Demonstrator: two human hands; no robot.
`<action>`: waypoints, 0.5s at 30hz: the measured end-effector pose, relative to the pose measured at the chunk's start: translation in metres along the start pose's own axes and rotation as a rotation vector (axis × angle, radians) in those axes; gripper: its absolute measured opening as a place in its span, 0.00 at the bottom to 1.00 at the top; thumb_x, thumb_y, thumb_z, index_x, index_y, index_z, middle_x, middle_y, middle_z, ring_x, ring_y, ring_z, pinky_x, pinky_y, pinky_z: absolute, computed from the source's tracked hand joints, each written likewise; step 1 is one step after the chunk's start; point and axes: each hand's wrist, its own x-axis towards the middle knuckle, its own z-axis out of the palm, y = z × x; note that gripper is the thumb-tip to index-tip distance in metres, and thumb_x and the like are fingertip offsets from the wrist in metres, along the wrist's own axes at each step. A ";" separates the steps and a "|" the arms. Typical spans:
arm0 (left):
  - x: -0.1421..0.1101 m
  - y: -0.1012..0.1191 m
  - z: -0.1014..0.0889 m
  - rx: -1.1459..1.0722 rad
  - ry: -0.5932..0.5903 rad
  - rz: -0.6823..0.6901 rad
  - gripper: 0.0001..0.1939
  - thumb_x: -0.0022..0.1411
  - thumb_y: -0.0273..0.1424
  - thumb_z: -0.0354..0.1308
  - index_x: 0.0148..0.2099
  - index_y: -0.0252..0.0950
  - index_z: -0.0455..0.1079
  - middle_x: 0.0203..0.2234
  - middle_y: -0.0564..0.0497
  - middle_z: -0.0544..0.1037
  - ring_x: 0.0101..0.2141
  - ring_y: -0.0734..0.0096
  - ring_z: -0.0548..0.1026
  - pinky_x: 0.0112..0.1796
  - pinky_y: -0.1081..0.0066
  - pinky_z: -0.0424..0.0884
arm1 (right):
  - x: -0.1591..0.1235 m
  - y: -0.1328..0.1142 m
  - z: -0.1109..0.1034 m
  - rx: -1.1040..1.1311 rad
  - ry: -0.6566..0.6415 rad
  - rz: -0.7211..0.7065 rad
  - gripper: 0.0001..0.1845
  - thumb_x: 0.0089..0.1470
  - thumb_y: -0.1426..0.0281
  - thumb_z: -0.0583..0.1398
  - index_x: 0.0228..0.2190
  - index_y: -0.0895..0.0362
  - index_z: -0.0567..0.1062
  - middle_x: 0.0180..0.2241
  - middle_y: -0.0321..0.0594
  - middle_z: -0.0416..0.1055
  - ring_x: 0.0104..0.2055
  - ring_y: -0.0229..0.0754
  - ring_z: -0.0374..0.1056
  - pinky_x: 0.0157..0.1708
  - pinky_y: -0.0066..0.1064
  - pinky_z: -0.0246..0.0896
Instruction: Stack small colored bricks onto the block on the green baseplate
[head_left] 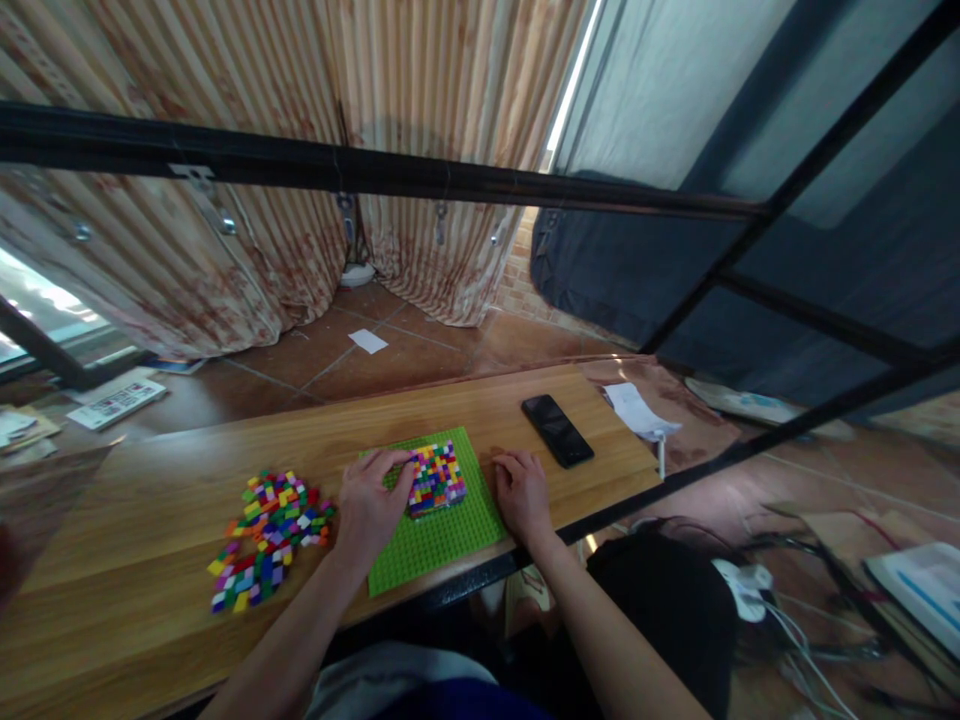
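My left hand (375,497) reaches over the left part of a green studded baseplate (442,541). Its thumb and fingertips come together at the upper left corner of a multicoloured block of small toy bricks (438,476), which stands on the plate. Whatever is between those fingertips is too small to make out. Beside the plate's right edge, my right hand (523,494) rests on the table with its fingers curled in and nothing visible in them. A loose pile of small coloured bricks (281,525) lies on the wood to the left of my left hand.
A black phone (558,430) lies on the wooden table (150,500), right of the baseplate. Past the table's right end is a white paper (637,411). A dark metal bar (480,572) runs along the near edge. Curtains (247,250) hang beyond the table.
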 end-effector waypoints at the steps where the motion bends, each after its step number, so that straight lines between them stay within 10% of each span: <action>1: 0.000 -0.001 0.001 -0.016 0.012 0.002 0.11 0.61 0.37 0.55 0.37 0.38 0.76 0.32 0.50 0.78 0.36 0.66 0.76 0.41 0.65 0.68 | 0.000 0.000 0.000 0.000 0.001 0.000 0.13 0.60 0.73 0.53 0.36 0.56 0.79 0.38 0.45 0.73 0.42 0.46 0.64 0.43 0.38 0.60; 15: 0.002 -0.018 0.019 -0.199 0.058 -0.204 0.09 0.54 0.38 0.59 0.33 0.39 0.76 0.34 0.51 0.75 0.39 0.67 0.73 0.45 0.66 0.69 | 0.000 0.000 -0.001 -0.009 -0.004 -0.005 0.13 0.60 0.72 0.53 0.36 0.56 0.79 0.39 0.44 0.73 0.43 0.46 0.63 0.43 0.37 0.60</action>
